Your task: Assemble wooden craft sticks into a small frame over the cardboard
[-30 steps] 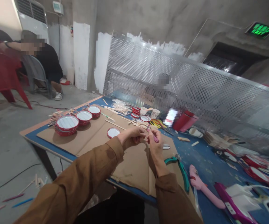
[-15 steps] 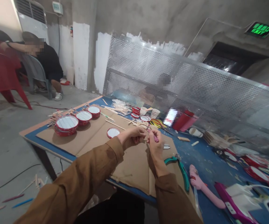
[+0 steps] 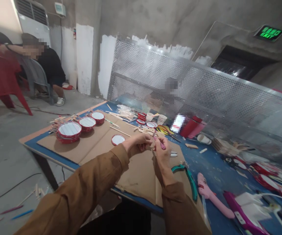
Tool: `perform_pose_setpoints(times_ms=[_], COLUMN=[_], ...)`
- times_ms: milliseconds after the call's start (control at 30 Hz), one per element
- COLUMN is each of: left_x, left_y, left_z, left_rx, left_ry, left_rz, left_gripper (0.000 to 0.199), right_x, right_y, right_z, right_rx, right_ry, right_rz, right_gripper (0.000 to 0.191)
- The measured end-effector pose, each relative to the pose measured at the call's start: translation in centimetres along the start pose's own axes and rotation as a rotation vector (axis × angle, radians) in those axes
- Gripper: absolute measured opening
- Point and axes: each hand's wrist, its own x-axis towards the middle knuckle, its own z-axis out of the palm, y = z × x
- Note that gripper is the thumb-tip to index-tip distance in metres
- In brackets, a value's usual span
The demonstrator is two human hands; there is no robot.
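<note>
Concrete room (image 3: 141,19), a perforated metal panel (image 3: 170,85) behind a blue-topped bench (image 3: 211,169) with a brown cardboard sheet (image 3: 141,176). Right hand (image 3: 162,155) clamps a slim pink-handled tool (image 3: 163,146) above the cardboard; left hand (image 3: 137,145) curled just beside it, grip unclear.

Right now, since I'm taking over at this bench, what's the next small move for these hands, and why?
Probably finish with the pink stick before reaching for the green pliers. Your right hand grips the stick, your left hand is working right beside it, and the pliers lie close by.
</note>
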Motion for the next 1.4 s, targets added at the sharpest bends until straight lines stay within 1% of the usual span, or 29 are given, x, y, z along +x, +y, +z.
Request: perform_pose_setpoints(times_ms=[100,167,267,400,567,733,833,900,967,1067,1267,1400], left_x=[0.04,0.13,0.26,0.15,-0.08,-0.07,-0.04,0.01,0.07,0.17,0.18,-0.01], left_y=[-0.12,-0.26,-0.38,-0.22,0.06,0.04,-0.02,-0.06,-0.12,-0.25,-0.38,-0.23], left_z=[-0.03,-0.1,-0.19,-0.18,-0.04,-0.08,-0.13,-0.11,-0.07,-0.07,-0.17,-0.16], left_rx=[0.009,0.008,0.003,0.02,0.009,0.005,0.011,0.007,0.005,0.014,0.018,0.029], left_ry=[-0.016,-0.022,-0.032,-0.042,-0.013,-0.018,-0.034,-0.022,-0.01,-0.014,-0.023,-0.016], left_rz=[0.018,0.034,0.035,0.015,0.009,0.001,0.018,0.021,0.014,0.012,0.03,0.036], left_gripper=[0.023,0.024,0.026,0.022,0.021,0.025,0.027,0.027,0.025,0.022,0.03,0.028], right_x=[-0.04,-0.06,-0.04,0.08,0.06,0.19,0.22,0.2,0.17,0.14,0.1,0.18], right_y=[-0.39,-0.53,-0.42,-0.16,-0.14,-0.02,-0.09,-0.16,-0.21,-0.24,-0.21,-0.16], right_z=[0.03,0.07,0.01,-0.08,0.12,-0.01,0.08,0.14,0.11,0.01,0.2,0.02], right_rx=[0.071,0.089,0.046,0.046,0.05,0.056,0.09,0.085,0.066,0.066,0.093,0.083], right_ry=[0.013,-0.014,-0.007,0.044,0.007,0.049,0.018,0.004,0.024,0.065,0.008,0.054], right_rz=[0.045,0.029,-0.004,0.055,0.013,0.035,0.031,0.013,0.008,0.038,0.022,0.058], right_gripper=[0.031,0.032,0.03,0.032,0.032,0.034,0.035,0.034,0.033,0.033,0.035,0.034])
